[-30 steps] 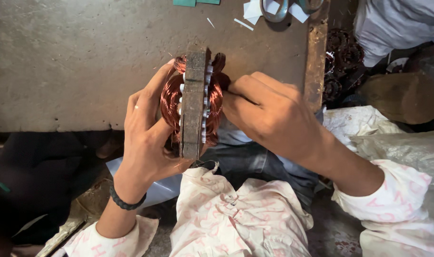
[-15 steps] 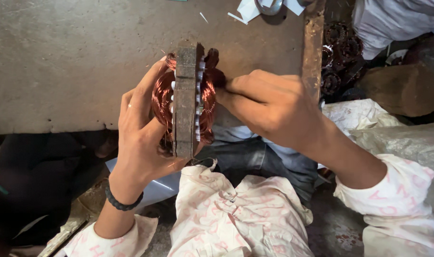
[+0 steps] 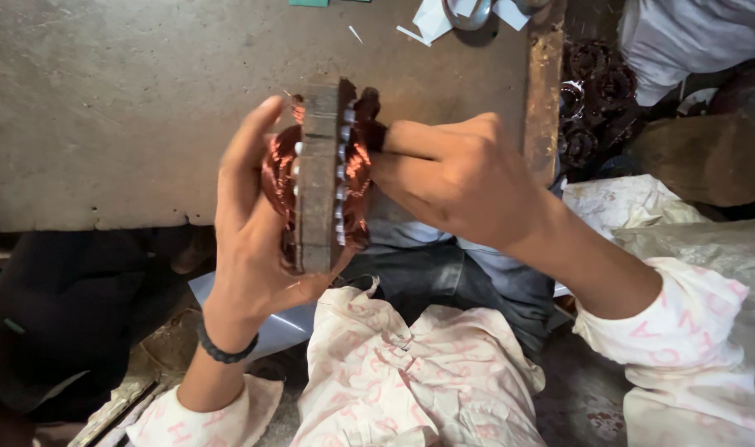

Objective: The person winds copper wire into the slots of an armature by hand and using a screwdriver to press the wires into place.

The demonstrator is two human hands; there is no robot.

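A motor stator (image 3: pixel 318 174), a dark laminated metal ring with copper wire windings (image 3: pixel 357 170) bulging on both sides, is held edge-on above my lap. My left hand (image 3: pixel 249 232) cups it from the left and below, thumb up along its side. My right hand (image 3: pixel 460 178) is closed against the right-hand windings, fingertips pinching at the copper near the top. What the fingertips hold is hidden. A black band circles my left wrist.
A worn grey worktable (image 3: pixel 129 108) lies beyond, with a rusty metal bar (image 3: pixel 545 91) along its right edge. Paper scraps and a metal tool (image 3: pixel 468 12) lie at the far edge. More copper-wound stators (image 3: pixel 593 83) are piled to the right. A person in white sits at the top right.
The stator and both hands have drifted slightly left and down in view. My right hand has pushed in closer against the windings.
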